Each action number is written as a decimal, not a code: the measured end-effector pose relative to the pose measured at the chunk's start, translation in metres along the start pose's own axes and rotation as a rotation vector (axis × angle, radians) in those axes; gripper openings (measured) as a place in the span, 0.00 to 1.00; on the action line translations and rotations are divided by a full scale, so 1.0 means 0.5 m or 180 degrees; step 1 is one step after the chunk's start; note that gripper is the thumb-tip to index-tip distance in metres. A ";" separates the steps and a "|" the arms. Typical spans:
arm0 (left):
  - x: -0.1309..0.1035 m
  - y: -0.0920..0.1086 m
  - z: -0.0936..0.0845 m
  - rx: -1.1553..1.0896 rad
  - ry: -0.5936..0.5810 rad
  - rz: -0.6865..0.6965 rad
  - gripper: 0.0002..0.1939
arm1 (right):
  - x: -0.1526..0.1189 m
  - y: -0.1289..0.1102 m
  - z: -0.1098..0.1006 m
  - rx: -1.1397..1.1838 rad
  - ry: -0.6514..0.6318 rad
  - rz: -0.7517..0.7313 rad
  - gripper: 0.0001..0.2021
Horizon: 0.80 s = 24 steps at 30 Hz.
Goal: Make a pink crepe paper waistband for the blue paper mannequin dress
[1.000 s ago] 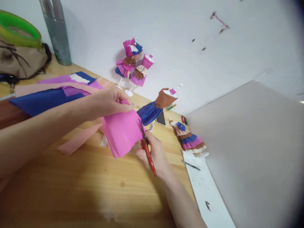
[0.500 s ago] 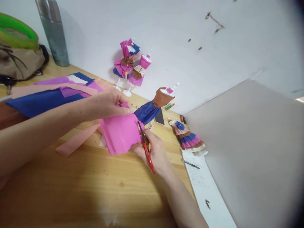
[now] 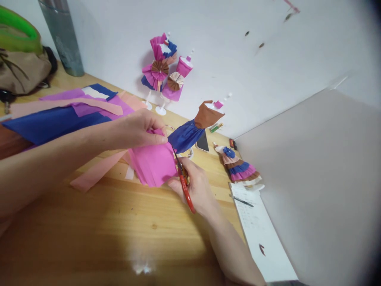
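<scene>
My left hand [image 3: 150,129] pinches the upper edge of a piece of pink crepe paper [image 3: 154,163], which hangs above the wooden table. Red-handled scissors [image 3: 185,188] are in my right hand [image 3: 196,184], their blades at the right edge of the pink paper, close to my left fingertips. Just behind the hands stands a small dress form with a brown top and a blue skirt [image 3: 186,135]. A peach paper strip [image 3: 98,172] lies on the table below my left forearm.
Coloured paper sheets [image 3: 56,121] lie at the left, near a bottle [image 3: 64,43] and a bag [image 3: 24,71]. Two dressed forms [image 3: 160,69] stand by the wall. At the right are a phone [image 3: 202,142], a layered dress [image 3: 239,167] and a written sheet with a pen [image 3: 262,234].
The scissor blades have closed further along the pink paper's edge, nearer my left fingertips. The whole view has shifted slightly.
</scene>
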<state>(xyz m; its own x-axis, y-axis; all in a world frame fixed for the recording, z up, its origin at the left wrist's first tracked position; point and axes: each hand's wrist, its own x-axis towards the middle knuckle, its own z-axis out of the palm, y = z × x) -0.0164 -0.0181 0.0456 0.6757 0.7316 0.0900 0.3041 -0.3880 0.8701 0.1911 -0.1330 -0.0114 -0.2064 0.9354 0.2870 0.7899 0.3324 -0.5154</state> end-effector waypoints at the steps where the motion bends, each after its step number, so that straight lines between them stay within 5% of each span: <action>1: -0.001 0.000 0.000 -0.0002 0.0015 0.0005 0.11 | -0.001 0.000 0.000 -0.0007 -0.0001 -0.0003 0.17; 24: -0.004 0.003 0.003 0.0124 0.0147 0.0337 0.11 | -0.002 -0.006 -0.007 0.0002 -0.0039 -0.0036 0.20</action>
<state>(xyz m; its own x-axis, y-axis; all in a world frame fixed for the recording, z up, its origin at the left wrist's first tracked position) -0.0163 -0.0212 0.0461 0.6740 0.7101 0.2035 0.2591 -0.4853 0.8351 0.1908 -0.1354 -0.0074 -0.2224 0.9330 0.2830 0.7871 0.3431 -0.5125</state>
